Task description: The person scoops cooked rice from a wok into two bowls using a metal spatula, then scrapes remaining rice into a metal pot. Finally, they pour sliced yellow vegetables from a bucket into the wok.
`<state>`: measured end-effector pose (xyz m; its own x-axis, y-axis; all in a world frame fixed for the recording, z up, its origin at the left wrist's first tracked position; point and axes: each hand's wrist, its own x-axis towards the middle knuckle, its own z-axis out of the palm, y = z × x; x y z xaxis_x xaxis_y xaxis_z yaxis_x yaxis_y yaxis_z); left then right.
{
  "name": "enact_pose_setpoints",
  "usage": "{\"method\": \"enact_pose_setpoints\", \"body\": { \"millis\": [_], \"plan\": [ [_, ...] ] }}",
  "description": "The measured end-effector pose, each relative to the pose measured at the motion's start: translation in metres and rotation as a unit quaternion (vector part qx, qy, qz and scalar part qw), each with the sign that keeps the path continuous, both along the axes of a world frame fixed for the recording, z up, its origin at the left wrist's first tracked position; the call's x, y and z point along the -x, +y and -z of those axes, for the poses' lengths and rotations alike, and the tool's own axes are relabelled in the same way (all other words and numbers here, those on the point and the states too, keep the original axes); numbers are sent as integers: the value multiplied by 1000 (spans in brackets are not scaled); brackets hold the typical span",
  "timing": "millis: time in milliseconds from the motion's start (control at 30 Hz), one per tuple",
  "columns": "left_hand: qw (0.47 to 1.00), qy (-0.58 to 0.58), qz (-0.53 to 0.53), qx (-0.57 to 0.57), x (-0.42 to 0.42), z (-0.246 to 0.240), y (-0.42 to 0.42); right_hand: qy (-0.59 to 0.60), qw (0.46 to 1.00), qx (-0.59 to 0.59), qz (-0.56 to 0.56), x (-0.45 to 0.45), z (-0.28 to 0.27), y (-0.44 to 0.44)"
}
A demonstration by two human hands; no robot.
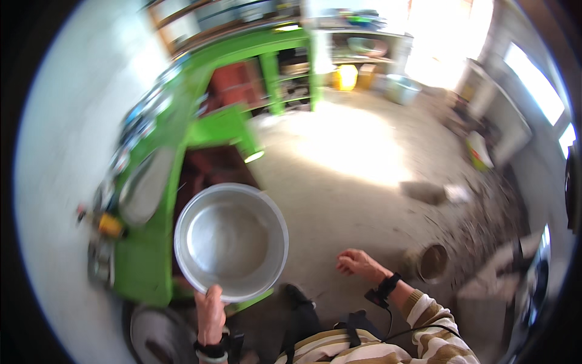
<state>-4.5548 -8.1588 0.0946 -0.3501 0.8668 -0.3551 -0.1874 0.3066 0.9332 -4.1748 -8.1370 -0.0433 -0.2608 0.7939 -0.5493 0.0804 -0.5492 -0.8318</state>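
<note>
A wide, round metal pot [229, 245] hangs in front of me, tilted so that its inside faces up toward me. My left hand [210, 314] grips its near rim, thumb over the edge. The pot's inner wall is shiny and its bottom looks grey-brown; whether a little liquid lies in it I cannot tell. My right hand [361, 265] is held over the floor, apart from the pot, its fingers curled with nothing visible in them. Behind the pot, part of a green cabinet [175, 150] with a dark open compartment is hidden.
An open green cabinet door [223, 127] juts into the room. On the green counter lies an oval grey object [148, 189]. A cylindrical container [429, 264] stands right of my right hand, near scattered twigs [482, 223]. A pale bucket [402, 88] is at the back.
</note>
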Motion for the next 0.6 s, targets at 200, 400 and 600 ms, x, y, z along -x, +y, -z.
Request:
{"method": "enact_pose_setpoints", "body": {
  "millis": [200, 400, 600],
  "plan": [
    [942, 115, 314, -40, -199, 13, -27, -19, 963, 62, 262, -203, 25, -264],
    [858, 83, 503, -62, -376, 33, -64, -3, 874, 70, 481, -288, 21, -454],
    [652, 139, 724, -175, -571, 32, -91, -61, 806, 30, 588, -353, -20, -546]
  ]
}}
